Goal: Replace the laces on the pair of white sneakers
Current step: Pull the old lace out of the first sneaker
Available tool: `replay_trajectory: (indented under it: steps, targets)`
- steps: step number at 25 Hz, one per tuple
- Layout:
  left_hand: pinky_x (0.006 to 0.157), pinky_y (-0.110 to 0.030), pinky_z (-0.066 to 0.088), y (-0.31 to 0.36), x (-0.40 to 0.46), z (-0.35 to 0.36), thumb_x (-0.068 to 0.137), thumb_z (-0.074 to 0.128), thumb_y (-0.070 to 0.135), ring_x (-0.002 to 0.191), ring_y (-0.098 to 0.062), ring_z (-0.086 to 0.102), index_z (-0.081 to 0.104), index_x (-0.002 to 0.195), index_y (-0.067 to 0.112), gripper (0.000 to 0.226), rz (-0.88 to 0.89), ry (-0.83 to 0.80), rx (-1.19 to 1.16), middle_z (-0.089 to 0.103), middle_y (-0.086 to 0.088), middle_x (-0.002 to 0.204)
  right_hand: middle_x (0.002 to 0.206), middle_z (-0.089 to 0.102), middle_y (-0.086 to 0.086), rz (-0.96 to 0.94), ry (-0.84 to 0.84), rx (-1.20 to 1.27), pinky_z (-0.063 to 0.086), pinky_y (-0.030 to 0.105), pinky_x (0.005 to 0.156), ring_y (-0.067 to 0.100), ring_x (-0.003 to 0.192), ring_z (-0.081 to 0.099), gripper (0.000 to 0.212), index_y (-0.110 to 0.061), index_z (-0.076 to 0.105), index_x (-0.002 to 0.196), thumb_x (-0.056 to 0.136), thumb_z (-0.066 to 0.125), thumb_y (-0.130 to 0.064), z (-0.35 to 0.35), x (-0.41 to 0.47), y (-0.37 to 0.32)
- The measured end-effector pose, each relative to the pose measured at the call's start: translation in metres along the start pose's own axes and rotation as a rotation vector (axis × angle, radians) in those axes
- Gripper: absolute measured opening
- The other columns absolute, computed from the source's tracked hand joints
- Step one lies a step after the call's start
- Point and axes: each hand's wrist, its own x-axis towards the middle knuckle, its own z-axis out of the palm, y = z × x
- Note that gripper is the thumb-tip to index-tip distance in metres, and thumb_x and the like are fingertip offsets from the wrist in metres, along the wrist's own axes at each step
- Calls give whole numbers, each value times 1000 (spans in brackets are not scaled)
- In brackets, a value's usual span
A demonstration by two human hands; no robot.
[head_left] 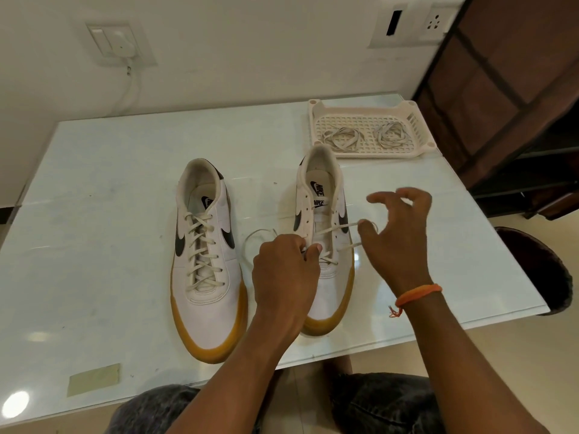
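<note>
Right sneaker (324, 195) on the tabletop (109, 183), toe toward the person, only half laced with a lace (336, 228). Left hand (283, 270) curled over its eyelets, pinching the lace. Right hand (398, 236) just beside, thumb and finger pinching the other lace end, remaining fingers spread. Left sneaker (205, 258) near, fully laced. Behind, a tray (316, 120) with two loose laces (340, 139). Orange thread (418, 294) around right wrist.

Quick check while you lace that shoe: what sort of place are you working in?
Probably a room in a home, not a workshop. A glass-topped table stands against a plain wall with a switch plate and a socket, and a dark wooden shelf unit stands to the right.
</note>
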Motion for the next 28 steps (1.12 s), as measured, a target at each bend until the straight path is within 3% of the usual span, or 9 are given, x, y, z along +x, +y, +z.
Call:
replay_trajectory:
  steps: [2,5,11,14,15,18,20,25,28]
  targets:
    - [48,-2,30,0,-1,1,92,61,44,91,-15,70,72,100,18,29,4,4,18,74,2,101,135,40,10,-202,-50,-95,36,37,96,24,125,41,28,-24,67,107,80,72,-16,8,-10,-16]
    - [52,-2,29,0,-1,1,94,59,43,86,-14,69,72,102,20,28,10,9,41,74,2,100,132,48,10,-233,-172,-178,40,49,99,30,128,40,11,-20,73,95,85,72,-19,28,-23,-16]
    - [53,-1,29,1,-3,-1,94,58,44,88,-13,69,71,100,18,30,15,0,26,73,3,100,111,46,1,125,-22,180,39,10,90,12,101,45,5,-17,70,84,88,69,-20,14,-1,-9]
    - [57,-1,31,0,-5,0,95,57,43,94,-15,69,71,100,16,31,22,4,9,73,1,107,73,61,5,264,109,336,52,40,82,32,88,58,19,-27,65,61,79,67,-21,-11,15,11]
    - [56,-1,30,0,-5,0,95,56,43,92,-14,69,71,99,16,31,20,6,9,73,1,105,66,59,3,267,113,296,51,40,77,33,81,59,24,-28,61,56,78,67,-20,-17,15,14]
    - [55,-1,30,0,-3,2,95,57,43,86,-12,69,71,95,16,30,20,15,10,74,1,100,110,56,7,132,61,32,43,36,87,26,104,55,7,-26,66,78,78,71,-22,-11,6,3]
    - [52,-2,30,0,-3,1,94,58,42,86,-13,69,72,97,17,29,22,19,13,74,1,101,135,41,7,-48,-10,-77,35,41,96,26,125,40,24,-28,70,102,79,72,-21,3,-6,-10]
    - [55,-2,27,0,-2,-2,95,58,42,73,-6,60,73,104,18,29,32,32,23,74,2,98,137,44,4,-133,-201,-134,35,45,103,24,131,34,9,-22,73,95,89,68,-24,29,-23,-17]
    - [53,-1,28,1,-2,-3,93,61,42,85,-11,67,73,105,17,30,20,15,11,74,2,101,122,45,-1,-59,-169,-6,37,16,91,-2,104,44,6,-17,71,89,88,69,-23,22,-17,-18]
